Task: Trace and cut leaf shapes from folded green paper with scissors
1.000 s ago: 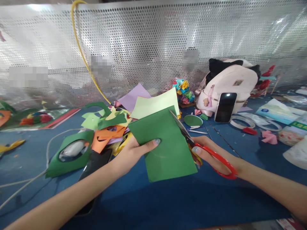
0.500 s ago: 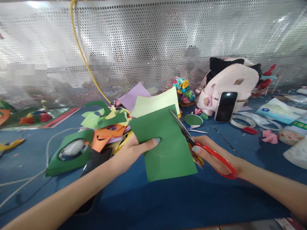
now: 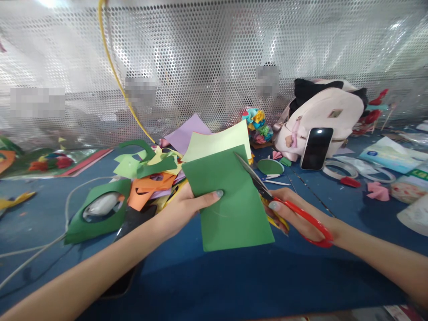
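Observation:
My left hand [image 3: 187,207] grips the left edge of a green paper sheet [image 3: 234,218], its thumb lying flat on top. A faint curved line shows on the sheet near the thumb. My right hand [image 3: 294,211] is closed round the handles of red-handled scissors [image 3: 302,216]. The scissor blades lie at the sheet's upper right edge, pointing up and left; whether they are cutting into it I cannot tell. Something yellow is under my right hand's fingers, partly hidden. Behind the green sheet are a pale yellow sheet [image 3: 217,142] and a purple sheet [image 3: 187,133].
Paper scraps [image 3: 142,189] are piled at left, beside a green sheet with a round hole [image 3: 78,223] and a dark phone [image 3: 122,278]. At right are a pink backpack [image 3: 329,107], an upright phone [image 3: 316,149], tape rolls [image 3: 341,168] and a green disc [image 3: 270,166]. A perforated metal panel [image 3: 200,58] stands behind.
The hands, green sheet and scissors have barely moved. My right hand and the scissors sit very slightly farther right. The view has shifted a little.

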A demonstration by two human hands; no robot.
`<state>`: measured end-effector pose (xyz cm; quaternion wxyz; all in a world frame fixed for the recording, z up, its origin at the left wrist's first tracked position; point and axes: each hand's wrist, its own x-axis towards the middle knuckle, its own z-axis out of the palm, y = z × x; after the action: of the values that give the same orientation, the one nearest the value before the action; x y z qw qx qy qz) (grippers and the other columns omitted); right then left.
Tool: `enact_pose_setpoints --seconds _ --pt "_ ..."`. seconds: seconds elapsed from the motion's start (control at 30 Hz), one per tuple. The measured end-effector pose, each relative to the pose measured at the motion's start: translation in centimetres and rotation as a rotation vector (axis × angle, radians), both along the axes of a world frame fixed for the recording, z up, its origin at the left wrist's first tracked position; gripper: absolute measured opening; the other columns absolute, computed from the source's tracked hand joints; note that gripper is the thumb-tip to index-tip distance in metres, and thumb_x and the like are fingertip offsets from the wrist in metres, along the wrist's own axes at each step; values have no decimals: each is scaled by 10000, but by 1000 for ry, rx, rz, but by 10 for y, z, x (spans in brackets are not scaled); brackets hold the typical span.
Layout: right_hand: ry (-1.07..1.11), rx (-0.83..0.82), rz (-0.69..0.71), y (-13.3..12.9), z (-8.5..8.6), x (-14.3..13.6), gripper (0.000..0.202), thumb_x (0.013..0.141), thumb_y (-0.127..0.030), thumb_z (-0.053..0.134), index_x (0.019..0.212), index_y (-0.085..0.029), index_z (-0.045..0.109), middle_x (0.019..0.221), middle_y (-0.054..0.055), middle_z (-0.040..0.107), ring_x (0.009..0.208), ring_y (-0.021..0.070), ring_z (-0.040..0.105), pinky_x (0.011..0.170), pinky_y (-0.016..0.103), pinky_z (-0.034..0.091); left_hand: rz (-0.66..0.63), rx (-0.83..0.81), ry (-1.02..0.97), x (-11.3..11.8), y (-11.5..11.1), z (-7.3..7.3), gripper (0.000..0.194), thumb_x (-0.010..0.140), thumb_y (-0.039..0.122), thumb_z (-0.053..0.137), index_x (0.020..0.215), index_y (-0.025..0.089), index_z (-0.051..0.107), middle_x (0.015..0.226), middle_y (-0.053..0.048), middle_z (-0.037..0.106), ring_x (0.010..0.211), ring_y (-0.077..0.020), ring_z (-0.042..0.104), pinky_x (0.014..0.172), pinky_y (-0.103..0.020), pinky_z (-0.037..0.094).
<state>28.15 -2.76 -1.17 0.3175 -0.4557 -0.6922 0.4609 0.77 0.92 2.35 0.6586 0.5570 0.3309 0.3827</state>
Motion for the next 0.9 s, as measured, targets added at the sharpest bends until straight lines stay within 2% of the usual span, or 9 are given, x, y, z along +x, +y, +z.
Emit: enact_pose_setpoints --seconds 0.1,0.23,0.43,0.67,0.9 --pt "-45 -19 68 2 2 0 617 919 -809 420 765 -215 479 645 -50 478 488 86 491 458 230 490 -17 -16 -2 -1 2 0 346 829 308 832 1146 188 765 1078 -53 817 982 -239 779 812 -261 622" --pt "-47 -23 54 3 3 0 635 901 -834 417 764 -216 472 643 -48 481 486 82 487 436 212 469 -14 -29 -10 -1 1 1 375 814 307 842 1161 190 763 1096 -59 816 1013 -259 777 822 -273 625" --pt "-16 -18 132 4 7 2 613 923 -808 420 757 -219 455 601 -64 449 463 74 447 422 195 441 -4 -69 20 -1 1 4 404 803 318 841 1176 191 754 1123 -74 810 1071 -298 761 881 -333 622" --pt "-47 -18 174 7 10 6 537 981 -722 421 781 -223 438 634 -50 467 479 87 472 453 222 466 -15 -98 43 -6 7 5 398 763 328 876 1122 198 764 1098 -92 813 1109 -317 744 898 -355 609" --pt "-86 -37 165 10 5 10 527 981 -719 424 806 -222 449 653 -47 477 487 94 495 441 221 460 -73 -125 67 -11 13 5 384 760 331 875 1094 181 759 1087 -105 812 992 -303 773 824 -341 616"
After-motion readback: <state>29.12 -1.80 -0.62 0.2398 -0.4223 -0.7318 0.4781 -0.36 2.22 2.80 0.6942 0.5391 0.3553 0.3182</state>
